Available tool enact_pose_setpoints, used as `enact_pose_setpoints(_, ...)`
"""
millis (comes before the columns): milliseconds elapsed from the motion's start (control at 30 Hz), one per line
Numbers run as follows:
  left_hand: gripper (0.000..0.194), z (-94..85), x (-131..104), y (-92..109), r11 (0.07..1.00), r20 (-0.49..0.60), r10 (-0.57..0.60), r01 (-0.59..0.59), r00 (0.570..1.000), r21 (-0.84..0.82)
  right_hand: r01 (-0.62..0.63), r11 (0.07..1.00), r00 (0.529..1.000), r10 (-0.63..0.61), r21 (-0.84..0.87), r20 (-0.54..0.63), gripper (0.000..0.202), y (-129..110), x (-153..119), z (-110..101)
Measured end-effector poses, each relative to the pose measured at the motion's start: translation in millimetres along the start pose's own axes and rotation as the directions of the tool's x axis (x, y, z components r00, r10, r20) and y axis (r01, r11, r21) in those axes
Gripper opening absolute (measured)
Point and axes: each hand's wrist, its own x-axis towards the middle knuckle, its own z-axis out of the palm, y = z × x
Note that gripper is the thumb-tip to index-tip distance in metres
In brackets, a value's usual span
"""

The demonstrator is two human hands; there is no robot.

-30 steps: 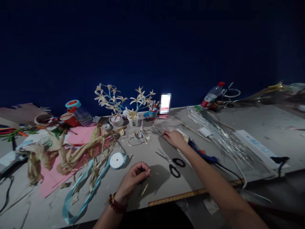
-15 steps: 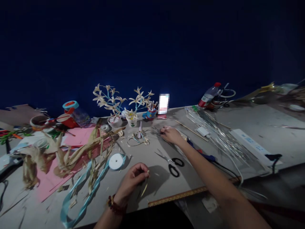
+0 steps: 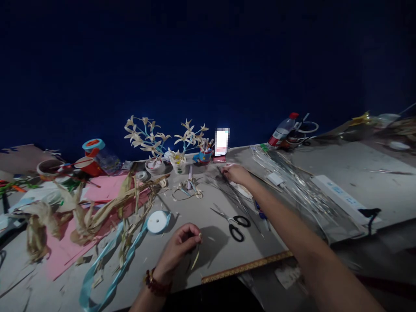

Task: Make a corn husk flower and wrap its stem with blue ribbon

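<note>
Near the edge point(image 3: 247, 268), a strip point(image 3: 195, 257) is pinched by the left hand point(image 3: 180, 242); at one o'clock, wires point(image 3: 239, 198) are grasped by the right hand point(image 3: 237, 174).

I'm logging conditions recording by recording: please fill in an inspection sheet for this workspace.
Surface: grey table, patterned trim along its front edge.
Work things: pale strip, thin wires, scissors lying slightly open.
Clutter: dried husks partly over pink paper, ribbon roll, tilted bottle.
Hands: left hand pinches the strip; right hand is at the wires' far end, grip unclear.
Cables: black cord at the power strip.
Surroundings: dark blue wall; blurred lit screen before it.
</note>
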Motion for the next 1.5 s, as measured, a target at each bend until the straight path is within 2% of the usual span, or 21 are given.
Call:
enact_pose_setpoints(167, 0.026, 1.3, -1, 2, 1.0, 0.015, 0.003, -0.003, 1.0, 0.002, 0.106, 0.993, 0.993, -0.109, 0.057, 0.048, 0.017, -11, -21, 1)
enact_pose_setpoints(367, 0.024, 0.1, -1, -1, 1.0, 0.028, -0.007, 0.007, 1.0, 0.008, 0.138, 0.989, 0.988, -0.141, 0.058, 0.056, 0.023, -8, -45, -1)
enact_pose_setpoints(500, 0.021, -5.2, 2, -8, 1.0, 0.054, 0.017, -0.017, 0.998, 0.009, 0.096, 0.995, 0.995, -0.096, 0.031, -0.015, 0.032, -2, -44, 1)
enact_pose_setpoints(733, 0.014, -6.3, 2, -7, 0.999, 0.04, 0.035, -0.035, 0.999, 0.006, 0.143, 0.988, 0.99, -0.143, 0.055, -0.001, 0.025, -2, -38, 2)
enact_pose_setpoints(1033, 0.015, -5.7, 1, -7, 0.999, 0.031, 0.034, -0.033, 0.999, -0.019, 0.062, 0.997, 0.996, -0.059, 0.046, -0.059, 0.018, 16, -49, -5)
enact_pose_setpoints(1167, 0.016, -3.6, 0, -6, 1.0, 0.037, 0.018, -0.018, 0.999, -0.001, 0.021, 0.999, 0.998, -0.019, 0.036, -0.062, 0.017, 10, -42, -3)
enact_pose_setpoints(1300, 0.018, -2.9, 0, -4, 1.0, 0.035, 0.015, -0.015, 0.999, 0.003, -0.049, 0.999, 0.998, 0.049, 0.02, -0.026, 0.014, 7, -20, 2)
enact_pose_setpoints(1400, 0.018, -4.5, 1, -5, 1.0, 0.023, 0.008, -0.008, 1.0, 0.001, -0.101, 0.995, 0.994, 0.101, 0.012, 0.033, 0.027, 9, -3, 5)
enact_pose_setpoints(1500, 0.019, -6.4, 3, -7, 1.0, 0.014, 0.022, -0.021, 1.0, -0.02, -0.115, 0.993, 0.987, 0.109, 0.041, 0.121, 0.03, 10, 10, 5)
